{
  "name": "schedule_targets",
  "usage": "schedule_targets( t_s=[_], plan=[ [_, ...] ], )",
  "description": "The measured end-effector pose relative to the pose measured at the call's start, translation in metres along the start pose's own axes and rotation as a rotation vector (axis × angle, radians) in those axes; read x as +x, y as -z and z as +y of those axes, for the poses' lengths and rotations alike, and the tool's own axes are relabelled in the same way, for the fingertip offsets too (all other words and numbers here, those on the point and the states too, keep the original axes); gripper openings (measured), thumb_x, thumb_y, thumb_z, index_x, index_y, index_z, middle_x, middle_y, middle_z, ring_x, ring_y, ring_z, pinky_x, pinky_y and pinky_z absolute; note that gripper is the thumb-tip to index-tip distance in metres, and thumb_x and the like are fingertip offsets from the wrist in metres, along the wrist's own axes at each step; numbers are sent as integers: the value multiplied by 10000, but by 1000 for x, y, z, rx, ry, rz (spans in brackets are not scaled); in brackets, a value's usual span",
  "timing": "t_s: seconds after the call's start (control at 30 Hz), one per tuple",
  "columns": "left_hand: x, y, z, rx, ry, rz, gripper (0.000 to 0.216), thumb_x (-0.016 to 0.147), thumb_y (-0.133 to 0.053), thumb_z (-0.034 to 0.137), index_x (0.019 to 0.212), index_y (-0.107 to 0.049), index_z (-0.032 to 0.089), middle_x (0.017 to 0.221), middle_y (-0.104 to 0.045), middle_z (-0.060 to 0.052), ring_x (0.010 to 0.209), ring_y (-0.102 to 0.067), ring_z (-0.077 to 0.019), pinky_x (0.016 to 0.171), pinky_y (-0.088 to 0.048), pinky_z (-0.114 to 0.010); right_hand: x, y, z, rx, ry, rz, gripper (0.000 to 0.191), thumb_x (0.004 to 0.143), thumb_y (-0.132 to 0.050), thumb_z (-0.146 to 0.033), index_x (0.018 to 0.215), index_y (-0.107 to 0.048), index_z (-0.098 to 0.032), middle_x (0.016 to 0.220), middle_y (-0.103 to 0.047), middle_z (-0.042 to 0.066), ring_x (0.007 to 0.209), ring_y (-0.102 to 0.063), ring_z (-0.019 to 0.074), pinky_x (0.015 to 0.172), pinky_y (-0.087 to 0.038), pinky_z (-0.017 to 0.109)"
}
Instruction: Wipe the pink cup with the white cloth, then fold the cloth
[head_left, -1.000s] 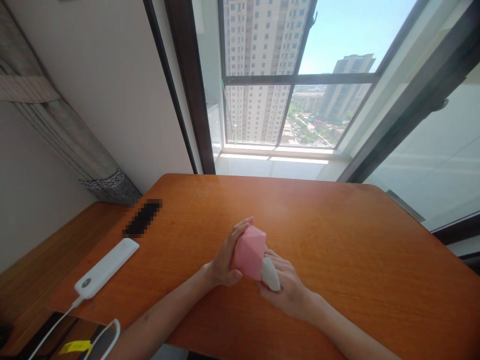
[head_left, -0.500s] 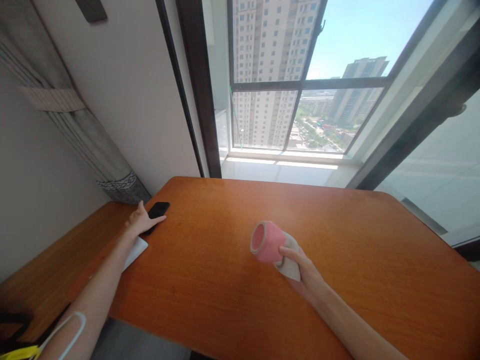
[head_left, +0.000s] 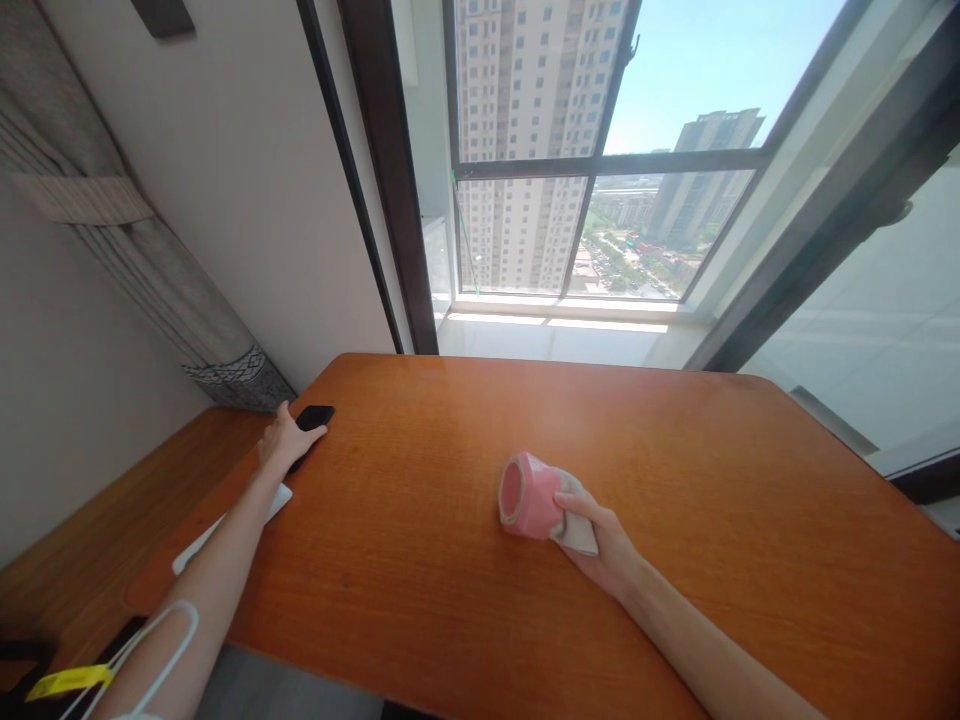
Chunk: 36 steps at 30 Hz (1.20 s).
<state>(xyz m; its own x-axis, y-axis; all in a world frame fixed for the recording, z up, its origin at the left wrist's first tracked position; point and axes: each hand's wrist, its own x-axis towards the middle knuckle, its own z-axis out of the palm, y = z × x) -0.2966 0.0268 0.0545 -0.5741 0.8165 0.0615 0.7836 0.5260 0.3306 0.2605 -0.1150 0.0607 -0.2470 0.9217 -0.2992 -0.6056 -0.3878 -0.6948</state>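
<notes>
My right hand [head_left: 604, 540] grips a pink cup [head_left: 538, 500] tipped on its side, its mouth facing left. Between the hand and the cup is a pale grey piece that looks like a cloth [head_left: 577, 535], with my thumb pressed on it. Whether the cup touches the tabletop, I cannot tell. Far to the left, my left hand [head_left: 283, 440] rests over a black phone [head_left: 316, 415], thumb stretched out across it and fingers apart. Part of the phone is hidden by the hand. A flat white item [head_left: 280, 500] lies partly beneath my left forearm.
The brown wooden table [head_left: 420, 580] has rounded far corners. Beyond it are a dark-framed window and a white sill [head_left: 555, 343]. A grey curtain [head_left: 232, 365] hangs at the left. A white cord with a yellow tag [head_left: 71, 682] crosses my left forearm.
The pink cup in my right hand has tilted and dropped slightly. My left hand stays over the phone, while more of the white item shows beside the forearm. The view has shifted a little.
</notes>
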Motion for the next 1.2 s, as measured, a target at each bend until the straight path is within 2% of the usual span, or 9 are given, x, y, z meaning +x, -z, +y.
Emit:
schedule_targets(
  t_s=[0.2,0.33,0.4,0.47,0.57,0.67,0.83,1.0,1.2],
  plan=[
    [2,12,0,-33,8,-30,1159,829,-749,566,1724,-208,67,1524,-667,-282,1473,-579,-531,1199,-484,-666,0,4,2,-56,12,-53,423,739,-951,-350,1104,-810,-191,911,-817,31,733,-691,164,707,-553,258],
    [-29,18,30,-37,-54,45,1170,841,-766,577,1730,-187,82,1695,-468,-312,1583,-436,-536,1281,-366,-692,2,2,2,-24,10,-35,426,714,-970,-349,1081,-815,-196,891,-809,18,694,-672,149,674,-536,252],
    [-71,11,65,-175,-340,187,966,948,-660,581,1718,-277,142,1739,-424,-250,1638,-376,-461,1346,-291,-649,4,-2,2,0,10,-7,443,694,-979,-343,1081,-820,-196,904,-817,20,686,-669,149,671,-539,257],
    [-127,-5,110,-405,-762,85,813,1057,-505,621,1734,-266,240,1757,-416,-176,1638,-409,-355,1359,-326,-575,4,-6,1,7,14,9,438,696,-979,-342,1077,-822,-192,910,-822,23,702,-680,153,686,-543,261],
    [-208,-41,174,-620,-1444,-133,1122,825,-769,815,1730,-295,353,1816,-284,-170,1671,-321,-451,1345,-323,-659,1,-11,-2,-3,20,-5,426,735,-961,-352,1102,-822,-186,967,-835,43,772,-713,171,740,-554,277],
    [-259,-70,215,-840,-1701,-114,1225,723,-885,766,1726,-275,417,1822,-238,-154,1658,-305,-497,1309,-353,-699,-4,-10,-5,-24,27,-35,474,728,-943,-360,1152,-812,-191,1030,-836,70,816,-722,201,770,-560,310],
    [-288,-70,225,-1246,-1272,-343,686,990,-680,578,1593,-493,311,1597,-547,-159,1473,-540,-383,1246,-452,-611,-15,-4,-11,-516,152,-250,178,823,-793,-340,910,-732,-197,718,-668,-1,600,-525,148,579,-419,270],
    [-303,-52,222,-1572,-738,-904,564,954,-692,554,1404,-631,218,1281,-743,-120,1090,-752,-294,987,-608,-444,-17,-14,-12,-1407,930,-607,161,897,-537,-98,874,-637,-222,838,-694,56,771,-584,214,799,-533,370],
    [-305,-61,222,-1717,-615,-968,594,991,-579,597,1460,-571,232,1412,-691,-148,1213,-718,-319,1047,-607,-511,-13,-22,4,-1455,1095,-454,61,988,-655,-256,940,-672,-223,892,-733,79,800,-641,238,815,-567,392]
  ],
)
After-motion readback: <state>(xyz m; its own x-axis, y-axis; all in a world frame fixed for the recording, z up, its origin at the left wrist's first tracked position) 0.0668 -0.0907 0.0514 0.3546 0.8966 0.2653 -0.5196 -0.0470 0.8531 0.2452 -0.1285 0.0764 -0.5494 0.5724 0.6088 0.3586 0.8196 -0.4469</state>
